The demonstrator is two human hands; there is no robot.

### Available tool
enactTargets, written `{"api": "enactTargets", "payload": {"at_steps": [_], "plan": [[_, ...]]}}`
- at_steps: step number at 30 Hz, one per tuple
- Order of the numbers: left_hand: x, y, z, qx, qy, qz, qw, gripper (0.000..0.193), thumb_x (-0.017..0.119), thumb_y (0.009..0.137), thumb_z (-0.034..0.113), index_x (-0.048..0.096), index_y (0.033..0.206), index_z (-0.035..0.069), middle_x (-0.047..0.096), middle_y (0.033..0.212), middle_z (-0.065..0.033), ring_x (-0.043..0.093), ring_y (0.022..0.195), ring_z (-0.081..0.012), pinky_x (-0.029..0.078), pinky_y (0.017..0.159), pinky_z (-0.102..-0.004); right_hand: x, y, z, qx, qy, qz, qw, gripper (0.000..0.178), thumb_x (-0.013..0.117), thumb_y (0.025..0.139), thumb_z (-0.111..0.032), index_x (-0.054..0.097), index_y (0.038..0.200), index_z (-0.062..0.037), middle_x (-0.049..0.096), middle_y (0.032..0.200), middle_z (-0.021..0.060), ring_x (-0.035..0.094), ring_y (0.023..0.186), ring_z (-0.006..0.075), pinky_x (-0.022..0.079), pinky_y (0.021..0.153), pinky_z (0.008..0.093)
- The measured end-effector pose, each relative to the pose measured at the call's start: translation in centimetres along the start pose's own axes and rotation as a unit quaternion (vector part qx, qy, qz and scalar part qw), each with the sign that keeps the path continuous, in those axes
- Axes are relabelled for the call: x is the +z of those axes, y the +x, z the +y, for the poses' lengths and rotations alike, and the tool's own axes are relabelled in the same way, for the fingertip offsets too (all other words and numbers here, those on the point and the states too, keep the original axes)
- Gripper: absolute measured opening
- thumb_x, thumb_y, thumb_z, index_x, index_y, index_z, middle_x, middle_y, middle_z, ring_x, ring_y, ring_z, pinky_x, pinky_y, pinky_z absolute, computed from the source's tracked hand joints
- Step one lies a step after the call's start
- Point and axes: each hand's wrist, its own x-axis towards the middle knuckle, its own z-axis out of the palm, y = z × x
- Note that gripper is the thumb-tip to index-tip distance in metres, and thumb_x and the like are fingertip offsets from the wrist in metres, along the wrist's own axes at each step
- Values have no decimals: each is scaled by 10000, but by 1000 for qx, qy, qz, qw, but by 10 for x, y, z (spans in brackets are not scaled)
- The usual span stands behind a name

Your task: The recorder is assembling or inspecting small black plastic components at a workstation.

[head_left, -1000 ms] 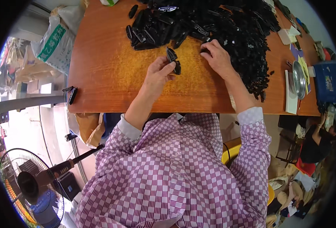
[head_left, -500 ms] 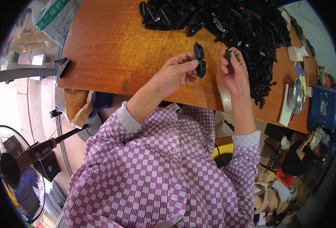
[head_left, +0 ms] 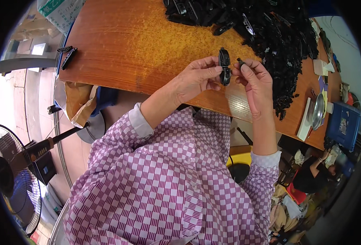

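Above the wooden table (head_left: 115,53), my left hand (head_left: 197,79) pinches a long black plastic part (head_left: 224,59) between thumb and fingers. That part stands roughly upright, has rounded ends and looks like a hollow case in two sections. Close to its right side, my right hand (head_left: 256,83) holds a small dark piece (head_left: 240,62) between thumb and forefinger; its exact kind is too small to make out. The piece and the black part are a little apart. Beyond both hands lies a big heap of black plastic parts (head_left: 284,53).
Two black parts (head_left: 68,57) lie by the table's left edge. On the right are a metal dish (head_left: 318,111), a white strip (head_left: 304,120) and a blue bin (head_left: 343,124). A fan (head_left: 15,179) stands at lower left. Another person (head_left: 309,177) sits at far right.
My right hand has turned and brought the small piece up toward the black part, narrowing the gap. The whole view has shifted slightly; my left hand keeps its hold.
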Motion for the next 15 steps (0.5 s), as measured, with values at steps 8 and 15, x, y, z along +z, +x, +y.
{"api": "enactTargets", "payload": {"at_steps": [8,15], "plan": [[-1,-2,-4,7,2,-17,1000,251,575,937,158,545,1172,75,616,1029,-26,623,863,-109,544,750,-272,19,-11,2,-124,-192,8,974,113,658,865,-58,619,960,-11,636,1025,75,566,848,94,449,799,235],[8,-6,4,58,106,21,992,253,549,943,121,547,1193,85,604,1004,-3,599,852,-87,529,743,-263,20,-10,18,-21,45,-17,999,61,652,864,-66,640,917,-37,610,1111,78,527,931,117,387,895,279]]}}
